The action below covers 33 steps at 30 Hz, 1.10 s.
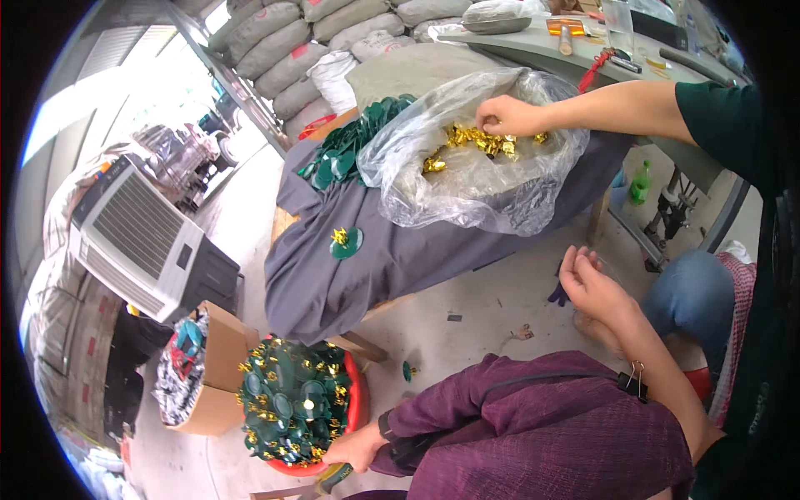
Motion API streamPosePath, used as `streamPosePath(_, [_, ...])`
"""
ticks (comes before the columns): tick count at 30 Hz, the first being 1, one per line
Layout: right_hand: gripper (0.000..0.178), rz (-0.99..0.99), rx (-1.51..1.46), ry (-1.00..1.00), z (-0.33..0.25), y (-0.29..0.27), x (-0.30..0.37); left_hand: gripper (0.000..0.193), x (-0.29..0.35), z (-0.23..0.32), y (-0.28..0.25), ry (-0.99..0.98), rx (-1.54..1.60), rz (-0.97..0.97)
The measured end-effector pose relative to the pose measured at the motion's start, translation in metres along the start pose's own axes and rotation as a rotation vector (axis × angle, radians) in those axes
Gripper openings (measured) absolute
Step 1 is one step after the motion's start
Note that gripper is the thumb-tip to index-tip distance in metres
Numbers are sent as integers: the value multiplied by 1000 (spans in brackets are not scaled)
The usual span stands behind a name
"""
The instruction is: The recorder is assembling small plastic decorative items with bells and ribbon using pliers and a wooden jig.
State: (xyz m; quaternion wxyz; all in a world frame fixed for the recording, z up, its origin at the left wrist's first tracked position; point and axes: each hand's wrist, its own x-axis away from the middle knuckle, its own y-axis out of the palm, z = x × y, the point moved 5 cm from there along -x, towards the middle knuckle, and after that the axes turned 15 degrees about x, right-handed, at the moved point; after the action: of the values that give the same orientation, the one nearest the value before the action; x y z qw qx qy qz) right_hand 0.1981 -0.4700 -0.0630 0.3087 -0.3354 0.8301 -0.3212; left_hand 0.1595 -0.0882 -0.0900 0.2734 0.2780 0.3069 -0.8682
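At the lower left, my left hand, below a purple sleeve with a black band at the wrist, is closed at the rim of a red plastic basin. The basin is heaped with green discs bearing gold foil ornaments. My right hand is not in view. On the right, a person in a dark green shirt reaches one hand into a clear plastic bag of gold foil ornaments. Their other hand hangs half-curled beside the table and appears to hold nothing.
A grey cloth covers the table, holding piled green discs and one disc with gold foil. Left of the basin are a cardboard box and an air cooler. Stacked sacks line the back; a grey-topped table stands upper right.
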Motion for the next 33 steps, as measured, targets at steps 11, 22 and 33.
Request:
streamPosePath(11, [49, -159, -9, 38, -8, 14, -8, 36, 12, -7, -18, -226, 110, 104])
streamPosePath(22, [41, -93, -28, 86, 1, 18, -11, 38, 52, -41, -5, -523, 269, 166])
streamPosePath(33, [41, -92, 3, 107, 1, 23, -13, 42, 58, -71, -14, -271, -214, -102])
